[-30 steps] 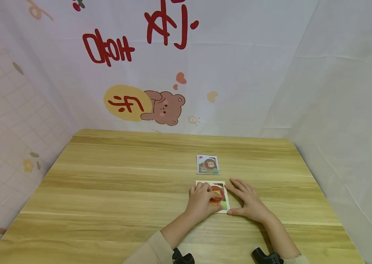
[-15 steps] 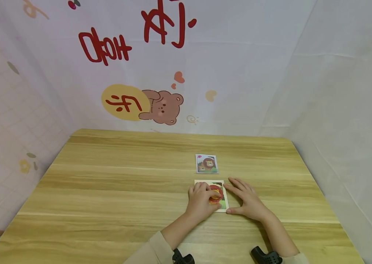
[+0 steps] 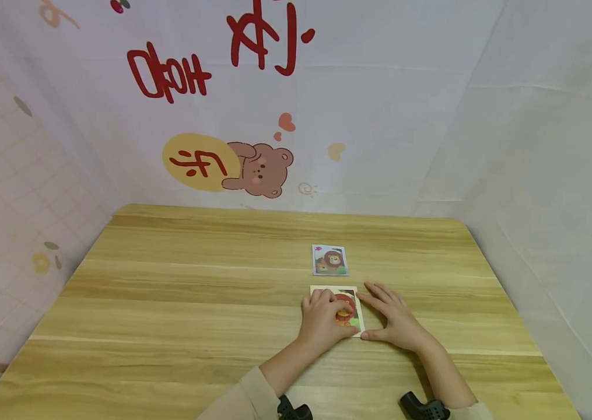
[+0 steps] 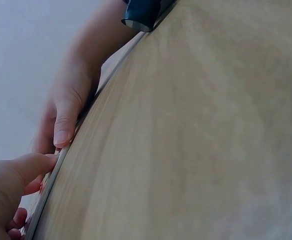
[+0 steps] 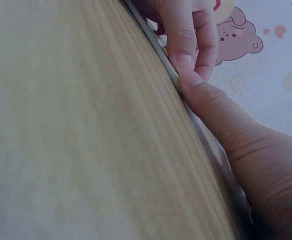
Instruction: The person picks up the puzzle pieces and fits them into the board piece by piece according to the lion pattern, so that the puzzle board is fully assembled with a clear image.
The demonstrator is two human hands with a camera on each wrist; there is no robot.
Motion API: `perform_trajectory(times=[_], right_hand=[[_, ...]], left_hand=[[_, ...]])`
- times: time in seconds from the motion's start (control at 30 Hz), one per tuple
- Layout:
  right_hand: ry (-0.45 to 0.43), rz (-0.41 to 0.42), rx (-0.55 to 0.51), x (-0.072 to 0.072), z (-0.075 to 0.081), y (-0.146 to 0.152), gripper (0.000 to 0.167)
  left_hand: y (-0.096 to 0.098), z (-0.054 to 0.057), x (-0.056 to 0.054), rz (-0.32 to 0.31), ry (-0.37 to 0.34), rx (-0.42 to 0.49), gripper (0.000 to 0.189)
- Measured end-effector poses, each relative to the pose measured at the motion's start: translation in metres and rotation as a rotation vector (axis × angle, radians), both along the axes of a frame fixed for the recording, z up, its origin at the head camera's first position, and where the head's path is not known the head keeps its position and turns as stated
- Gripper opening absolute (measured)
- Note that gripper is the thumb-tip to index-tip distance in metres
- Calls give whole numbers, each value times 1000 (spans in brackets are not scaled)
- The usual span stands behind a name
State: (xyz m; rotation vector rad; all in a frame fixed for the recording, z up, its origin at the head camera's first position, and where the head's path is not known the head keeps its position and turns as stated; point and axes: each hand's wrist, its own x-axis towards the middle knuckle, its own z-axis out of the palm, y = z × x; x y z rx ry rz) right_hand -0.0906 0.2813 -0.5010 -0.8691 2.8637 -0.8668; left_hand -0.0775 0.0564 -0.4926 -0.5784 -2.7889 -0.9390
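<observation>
A flat puzzle board (image 3: 358, 331) with a pale border and a red-maned lion picture (image 3: 346, 300) lies on the table. My left hand (image 3: 320, 321) covers its left half, fingertips bent down on the picture and thumb along the lower part, pressing there. Thumb and forefinger stand apart with the lion showing between them. My right hand (image 3: 396, 322) rests at the board's right edge, thumb by the lower corner and fingers spread by the upper one. In the right wrist view the right thumb (image 5: 218, 107) meets the left thumb (image 5: 183, 37).
A small lion card (image 3: 329, 261) lies just beyond the board. The wooden table (image 3: 170, 291) meets a printed cloth backdrop (image 3: 379, 105) at the back and sides. Black wrist cameras sit on both wrists, the right one (image 3: 424, 406) near the front.
My left thumb and forefinger have shifted slightly to the right over the lion picture. The right hand and the small card stay where they were.
</observation>
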Motion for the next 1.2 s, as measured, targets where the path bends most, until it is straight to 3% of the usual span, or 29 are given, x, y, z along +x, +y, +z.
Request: perform_trajectory(times=[0.6,1.03,1.2], right_hand=[[-19,-7,-13,-1,-1,1,82],[11,-5,2,-1,-4,1,82],[-10,-11,6,0,-4,-1,84]], left_hand=[[-1,-3,-2,-1,11,7,30],[-15,-1,-6,-121,-17,-34,35],[-26,1,-8,-138,-45,15,36]])
